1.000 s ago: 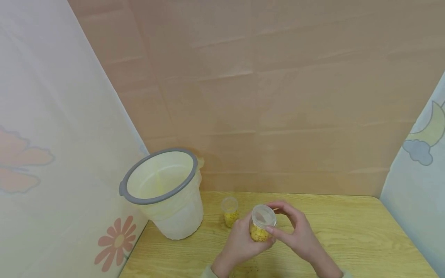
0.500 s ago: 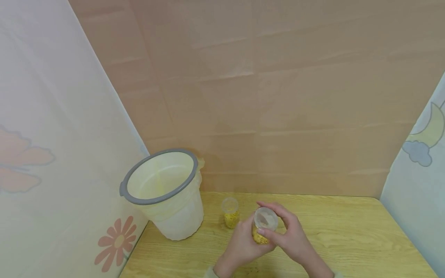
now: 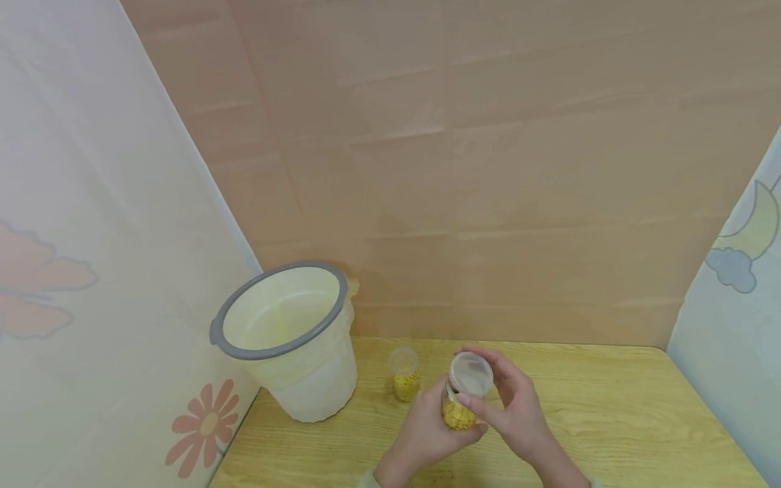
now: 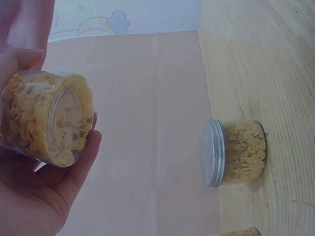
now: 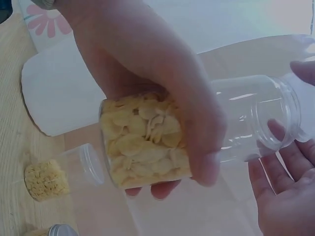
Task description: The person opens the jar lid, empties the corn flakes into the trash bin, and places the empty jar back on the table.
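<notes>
A clear jar (image 3: pixel 457 415), its lower part filled with yellow flakes, is gripped around its side by my left hand (image 3: pixel 422 423). My right hand (image 3: pixel 517 415) pinches the clear round lid (image 3: pixel 472 374) by its edge, tilted up off the jar's mouth. In the right wrist view the left hand wraps the jar (image 5: pixel 147 142), and its threaded neck shows next to the right fingers (image 5: pixel 280 172). From the left wrist, the jar's base (image 4: pixel 69 120) faces the camera and its mouth is hidden.
A second jar (image 3: pixel 405 385) of yellow bits stands on the wooden table (image 3: pixel 610 407), left of the hands. A white bin (image 3: pixel 311 386) with a grey rim stands further left. The bottom edge of the right wrist view cuts off another jar (image 5: pixel 59 230).
The lid sat flat over the jar's mouth earlier; now it is tilted and shifted up and right in the right hand. The left hand keeps its grip on the jar.
</notes>
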`<state>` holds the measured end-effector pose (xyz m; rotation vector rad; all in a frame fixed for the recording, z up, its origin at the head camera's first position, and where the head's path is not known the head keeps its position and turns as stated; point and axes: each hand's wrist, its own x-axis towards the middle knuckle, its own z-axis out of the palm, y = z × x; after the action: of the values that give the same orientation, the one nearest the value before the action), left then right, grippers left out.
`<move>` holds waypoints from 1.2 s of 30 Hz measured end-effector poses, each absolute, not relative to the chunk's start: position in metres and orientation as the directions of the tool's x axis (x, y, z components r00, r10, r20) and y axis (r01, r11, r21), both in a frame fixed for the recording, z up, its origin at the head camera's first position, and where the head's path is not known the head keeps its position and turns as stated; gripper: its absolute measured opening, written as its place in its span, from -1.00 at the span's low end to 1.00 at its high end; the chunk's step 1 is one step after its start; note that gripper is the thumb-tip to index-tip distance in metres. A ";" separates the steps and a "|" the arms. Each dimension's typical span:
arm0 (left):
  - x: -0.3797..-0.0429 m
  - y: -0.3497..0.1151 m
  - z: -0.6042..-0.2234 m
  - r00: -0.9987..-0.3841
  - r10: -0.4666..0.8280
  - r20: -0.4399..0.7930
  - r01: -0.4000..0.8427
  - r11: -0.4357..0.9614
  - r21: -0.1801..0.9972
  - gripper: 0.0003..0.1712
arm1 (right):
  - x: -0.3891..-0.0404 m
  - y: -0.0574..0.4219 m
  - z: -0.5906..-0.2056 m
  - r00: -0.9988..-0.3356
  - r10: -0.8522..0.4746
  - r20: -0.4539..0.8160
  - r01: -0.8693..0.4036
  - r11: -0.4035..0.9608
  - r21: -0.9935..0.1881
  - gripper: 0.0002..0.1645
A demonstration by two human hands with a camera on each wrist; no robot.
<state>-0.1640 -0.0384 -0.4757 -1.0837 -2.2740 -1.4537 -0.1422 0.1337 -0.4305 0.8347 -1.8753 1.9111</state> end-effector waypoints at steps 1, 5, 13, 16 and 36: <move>-0.164 -0.038 -0.476 -0.692 0.462 0.554 0.698 0.233 0.678 -0.26 | -0.142 0.134 -0.429 -0.765 -0.162 0.624 -0.619 -0.083 -0.781 -0.26; -0.164 -0.039 -0.478 -0.678 0.465 0.570 0.712 0.224 0.665 -0.27 | -0.142 0.134 -0.426 -0.739 -0.166 0.653 -0.645 -0.104 -0.757 -0.23; -0.167 -0.042 -0.481 -0.752 0.447 0.485 0.618 0.220 0.755 -0.48 | -0.140 0.137 -0.425 -0.723 -0.136 0.677 -0.675 -0.069 -0.735 -0.19; -0.167 -0.044 -0.481 -0.775 0.442 0.451 0.578 0.208 0.789 -0.51 | -0.140 0.140 -0.425 -0.745 -0.127 0.655 -0.654 -0.055 -0.754 -0.17; -0.175 -0.069 -0.477 -0.800 0.354 0.484 0.570 0.199 0.797 -0.55 | -0.142 0.149 -0.432 -0.770 -0.139 0.623 -0.627 -0.021 -0.779 -0.20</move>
<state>-0.1755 -0.0686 -0.4775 -0.8908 -2.2751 -1.6481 -0.1416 0.1486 -0.4325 0.7994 -1.8997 1.8463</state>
